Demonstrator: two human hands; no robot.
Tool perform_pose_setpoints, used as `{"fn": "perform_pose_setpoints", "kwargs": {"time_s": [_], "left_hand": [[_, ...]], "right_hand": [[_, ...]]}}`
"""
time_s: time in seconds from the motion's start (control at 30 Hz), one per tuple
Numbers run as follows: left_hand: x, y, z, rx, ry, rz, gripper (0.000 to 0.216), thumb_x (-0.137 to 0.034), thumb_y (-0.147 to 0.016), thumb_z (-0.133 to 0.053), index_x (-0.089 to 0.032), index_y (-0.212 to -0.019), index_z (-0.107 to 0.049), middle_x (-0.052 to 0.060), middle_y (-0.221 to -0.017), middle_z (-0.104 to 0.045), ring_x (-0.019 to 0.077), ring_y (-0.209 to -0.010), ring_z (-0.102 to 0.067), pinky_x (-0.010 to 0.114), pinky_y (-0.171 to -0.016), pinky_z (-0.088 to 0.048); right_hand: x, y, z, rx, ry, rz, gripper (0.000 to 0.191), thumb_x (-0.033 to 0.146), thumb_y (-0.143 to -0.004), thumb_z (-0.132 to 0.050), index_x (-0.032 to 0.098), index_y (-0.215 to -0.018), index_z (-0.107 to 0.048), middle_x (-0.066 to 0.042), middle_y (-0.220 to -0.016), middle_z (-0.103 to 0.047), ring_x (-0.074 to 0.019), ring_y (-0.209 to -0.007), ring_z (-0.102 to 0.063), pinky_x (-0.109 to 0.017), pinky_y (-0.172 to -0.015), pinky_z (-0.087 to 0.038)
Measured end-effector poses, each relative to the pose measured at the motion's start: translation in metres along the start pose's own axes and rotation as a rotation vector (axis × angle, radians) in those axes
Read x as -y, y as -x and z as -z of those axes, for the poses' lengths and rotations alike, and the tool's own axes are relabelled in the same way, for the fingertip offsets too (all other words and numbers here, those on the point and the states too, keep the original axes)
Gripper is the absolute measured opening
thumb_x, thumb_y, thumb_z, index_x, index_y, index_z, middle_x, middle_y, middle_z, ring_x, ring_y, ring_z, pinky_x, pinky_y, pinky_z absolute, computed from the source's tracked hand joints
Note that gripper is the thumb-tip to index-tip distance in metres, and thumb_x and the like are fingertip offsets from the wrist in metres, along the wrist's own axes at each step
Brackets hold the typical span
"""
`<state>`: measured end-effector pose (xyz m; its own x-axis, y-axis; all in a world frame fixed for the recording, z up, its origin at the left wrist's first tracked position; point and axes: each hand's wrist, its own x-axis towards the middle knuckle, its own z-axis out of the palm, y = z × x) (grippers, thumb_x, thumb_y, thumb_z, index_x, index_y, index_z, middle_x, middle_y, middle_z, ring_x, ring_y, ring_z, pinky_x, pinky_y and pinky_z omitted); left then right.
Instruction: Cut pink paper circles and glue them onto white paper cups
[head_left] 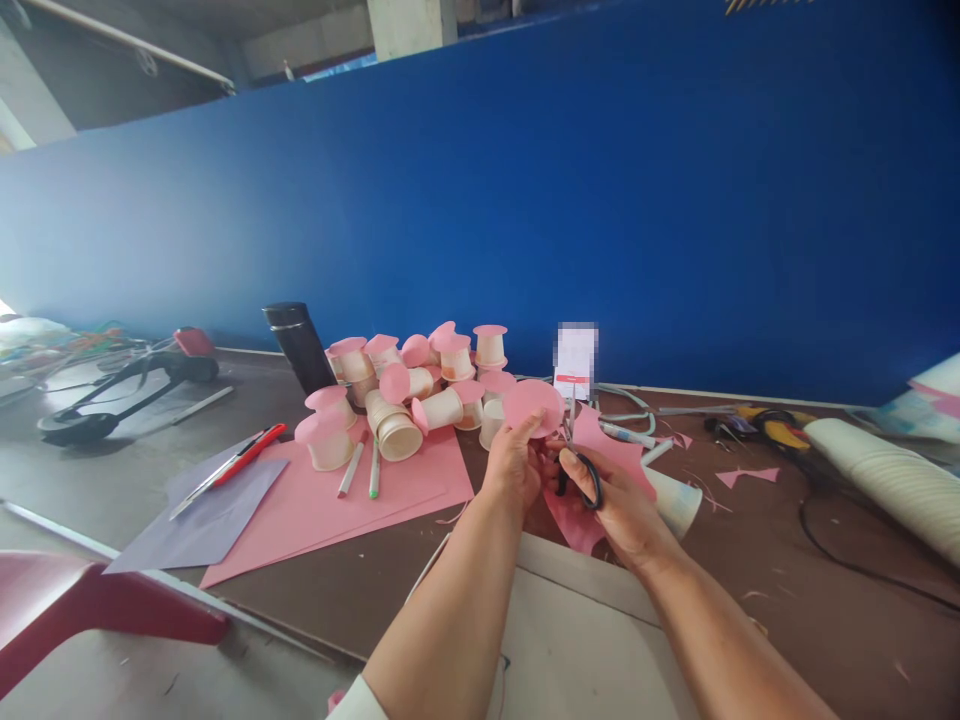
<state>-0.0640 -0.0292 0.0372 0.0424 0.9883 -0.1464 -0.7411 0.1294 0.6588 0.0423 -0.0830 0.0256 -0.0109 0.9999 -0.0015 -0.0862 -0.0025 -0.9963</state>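
Observation:
My left hand [514,462] pinches a round pink paper disc [531,404] and holds it up above the table. My right hand [611,500] grips black-handled scissors [581,465], whose blades point up beside the disc. Under my right hand lies a cut pink paper sheet [592,440]. A pile of small paper cups capped with pink discs [409,385] stands just left of my hands.
Large pink sheets [330,505] and a grey sheet [206,510] lie at the left, with a red utility knife [240,458] and two pens [364,468]. A black flask [298,345] stands behind the cups. A stack of paper cups [892,480], cables and pink scraps are at the right. A red chair [82,600] is at the lower left.

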Motion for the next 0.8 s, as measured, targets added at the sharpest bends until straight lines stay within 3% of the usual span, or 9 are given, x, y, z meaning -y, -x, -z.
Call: {"fn": "perform_pose_setpoints", "kwargs": {"time_s": [0.17, 0.37, 0.6, 0.8], "left_hand": [[-0.003, 0.003, 0.000, -0.017, -0.075, 0.116, 0.029, -0.034, -0.065, -0.075, -0.019, -0.080, -0.056, -0.001, -0.059, -0.059, 0.0125, -0.045, -0.050, 0.024, -0.044, -0.034], [-0.003, 0.004, -0.001, 0.057, -0.039, 0.004, 0.027, -0.026, -0.060, -0.076, -0.013, -0.078, -0.062, 0.003, -0.062, -0.063, 0.0120, -0.052, -0.055, 0.025, -0.052, -0.042], [-0.005, 0.008, -0.004, 0.096, -0.041, -0.019, 0.025, -0.024, -0.059, -0.076, -0.013, -0.078, -0.063, 0.003, -0.064, -0.065, 0.0139, -0.053, -0.060, 0.025, -0.053, -0.045], [-0.006, 0.009, -0.004, 0.094, -0.041, -0.036, 0.032, -0.027, -0.058, -0.077, -0.012, -0.083, -0.063, 0.004, -0.065, -0.065, 0.0168, -0.056, -0.063, 0.027, -0.054, -0.046]], "right_hand": [[0.002, 0.001, -0.001, 0.022, -0.017, -0.010, 0.052, 0.061, -0.073, -0.073, 0.021, -0.105, -0.072, -0.004, -0.082, -0.071, -0.0202, -0.080, -0.064, -0.029, -0.072, -0.050], [0.000, -0.002, 0.005, -0.031, 0.063, 0.014, 0.044, 0.060, -0.076, -0.071, 0.020, -0.094, -0.073, -0.001, -0.074, -0.066, -0.0152, -0.069, -0.057, -0.025, -0.061, -0.042], [-0.004, -0.004, 0.012, -0.012, 0.078, 0.060, 0.040, 0.059, -0.078, -0.069, 0.018, -0.078, -0.068, -0.001, -0.071, -0.062, -0.0149, -0.068, -0.054, -0.026, -0.062, -0.040], [-0.005, -0.005, 0.013, -0.008, 0.078, 0.080, 0.042, 0.060, -0.078, -0.068, 0.018, -0.084, -0.071, -0.002, -0.074, -0.063, -0.0161, -0.069, -0.055, -0.027, -0.062, -0.041]]}}
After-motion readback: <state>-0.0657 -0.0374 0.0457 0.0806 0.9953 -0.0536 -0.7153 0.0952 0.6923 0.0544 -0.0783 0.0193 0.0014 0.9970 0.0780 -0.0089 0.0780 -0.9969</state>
